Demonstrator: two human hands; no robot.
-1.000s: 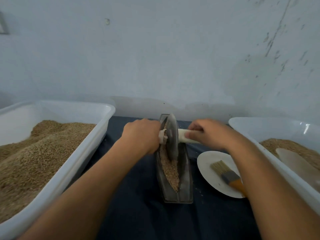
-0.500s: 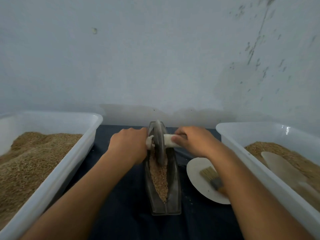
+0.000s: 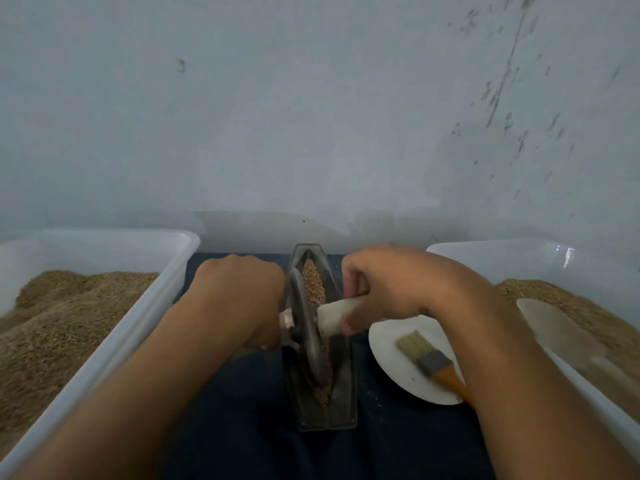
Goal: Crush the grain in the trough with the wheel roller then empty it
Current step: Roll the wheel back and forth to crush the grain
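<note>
Left hand (image 3: 242,299) and right hand (image 3: 388,289) gripping wheel roller (image 3: 306,334) handles, seemingly mid-trough (image 3: 343,386)

Small grain-processing workroom, plain and makeshift. My bench (image 3: 242,427) under dark cloth, pushed against bare, scuffed pale wall (image 3: 311,116). White plastic tubs (image 3: 114,344) of grain at both my sides. Metal trough (image 3: 341,396) with wheel roller (image 3: 306,337) between them. White plate (image 3: 388,358) with paintbrush (image 3: 429,358) beside it. Hand tools only.
</note>
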